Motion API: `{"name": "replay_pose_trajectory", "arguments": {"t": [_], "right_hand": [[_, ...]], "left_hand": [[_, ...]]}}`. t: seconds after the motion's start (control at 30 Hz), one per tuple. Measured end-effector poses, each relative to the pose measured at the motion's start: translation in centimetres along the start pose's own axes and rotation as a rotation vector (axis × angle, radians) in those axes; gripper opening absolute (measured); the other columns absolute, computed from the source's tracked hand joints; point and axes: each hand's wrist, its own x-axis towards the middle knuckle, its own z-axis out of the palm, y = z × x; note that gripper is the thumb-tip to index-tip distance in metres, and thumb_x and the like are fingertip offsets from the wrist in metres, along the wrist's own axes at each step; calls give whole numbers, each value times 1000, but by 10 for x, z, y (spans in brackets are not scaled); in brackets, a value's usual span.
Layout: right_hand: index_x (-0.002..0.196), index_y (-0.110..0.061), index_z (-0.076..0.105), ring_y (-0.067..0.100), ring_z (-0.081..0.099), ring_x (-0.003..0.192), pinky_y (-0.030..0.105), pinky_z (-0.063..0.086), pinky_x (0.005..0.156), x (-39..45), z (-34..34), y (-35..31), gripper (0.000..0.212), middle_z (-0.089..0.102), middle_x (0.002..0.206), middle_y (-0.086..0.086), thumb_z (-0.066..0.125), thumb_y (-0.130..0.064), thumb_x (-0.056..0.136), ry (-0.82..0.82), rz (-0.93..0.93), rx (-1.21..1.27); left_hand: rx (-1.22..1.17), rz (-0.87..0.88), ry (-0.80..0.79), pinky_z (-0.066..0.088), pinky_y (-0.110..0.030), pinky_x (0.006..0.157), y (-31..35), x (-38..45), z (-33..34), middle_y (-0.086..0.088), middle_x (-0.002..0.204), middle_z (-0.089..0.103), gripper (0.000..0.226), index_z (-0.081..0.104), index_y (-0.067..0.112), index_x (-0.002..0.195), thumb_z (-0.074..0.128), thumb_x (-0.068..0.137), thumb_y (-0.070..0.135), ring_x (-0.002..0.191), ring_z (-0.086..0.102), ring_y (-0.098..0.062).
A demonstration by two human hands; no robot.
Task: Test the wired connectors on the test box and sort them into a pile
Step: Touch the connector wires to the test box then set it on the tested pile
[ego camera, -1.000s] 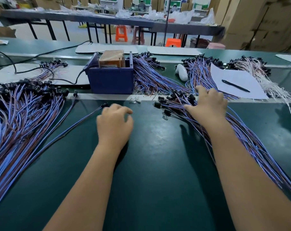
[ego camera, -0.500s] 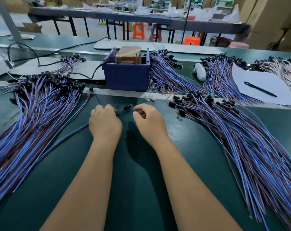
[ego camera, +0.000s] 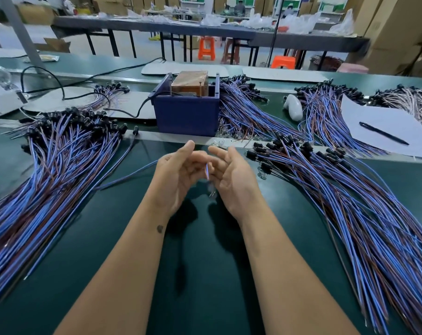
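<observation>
Step in hand: a judgement: one wired connector [ego camera: 207,170] is raised between the two hands, being readied for the test box [ego camera: 187,112].
Left hand [ego camera: 178,170]: palm turned inward, fingers loosely curled about the blue wire; whether they truly pinch it cannot be told.
Right hand [ego camera: 231,171]: facing the left, fingers relaxed and apart, touching the wire at most.
Where the wire is: above the worktop [ego camera: 205,274], between the left pile [ego camera: 48,170] and the right pile [ego camera: 350,201].
Next move: likely calls for carrying the connector forward to the box's contacts.
Hard to make out: the connector's end is blurred, and the box's terminals are too small.
</observation>
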Motion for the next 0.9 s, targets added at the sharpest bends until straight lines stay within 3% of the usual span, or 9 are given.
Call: {"name": "replay_pose_trajectory", "arguments": {"t": [0.17,0.33,0.4,0.5,0.6,0.73,0.9], "right_hand": [[101,-6,63,14,63,56,23,53,54,-4,-4,-4,9,72,74,6,55,-6,95,11,-71,10],[106,-6,61,20,52,35,22,42,33,-6,-5,-2,23,70,81,11,65,2,85,-54,-37,-10],[104,-6,62,18,58,43,24,46,38,-4,-5,-1,22,71,82,9,64,5,86,-49,-59,-20],[100,-7,64,16,67,62,23,55,58,-1,-7,0,23,72,78,7,59,11,87,-35,-96,-28],[101,-10,65,11,69,69,19,54,65,0,-7,2,26,71,76,2,58,11,88,-56,-110,-126],[100,-12,65,15,63,72,22,53,68,1,-3,9,25,66,76,3,59,9,89,-66,-144,-328],[95,-9,65,12,59,65,20,49,60,1,1,12,8,66,78,9,62,-2,92,-12,-173,-391]], "left_hand": [[142,-307,-205,54,-27,54,5,-4,-2,-6,58,58,46,58,13,47,61,88,35,52,57,-18],[263,-383,-273,56,-29,59,4,-4,-1,-7,59,59,43,59,13,49,55,88,31,57,62,-20],[313,-384,-212,56,-29,58,5,-3,-1,-7,57,58,42,57,15,47,56,86,31,58,63,-20],[523,-337,3,54,-26,52,3,3,-3,-7,54,57,51,54,16,44,54,93,31,56,64,-24],[655,-213,227,50,-23,47,-1,8,-10,-7,60,64,43,63,15,63,48,99,32,55,63,-19],[687,-78,231,50,-20,50,-6,8,-16,-1,75,71,21,68,18,84,53,99,19,67,69,-12],[753,-38,203,51,-15,55,-10,7,-16,8,70,70,25,71,30,86,56,98,16,66,67,-4]]}}
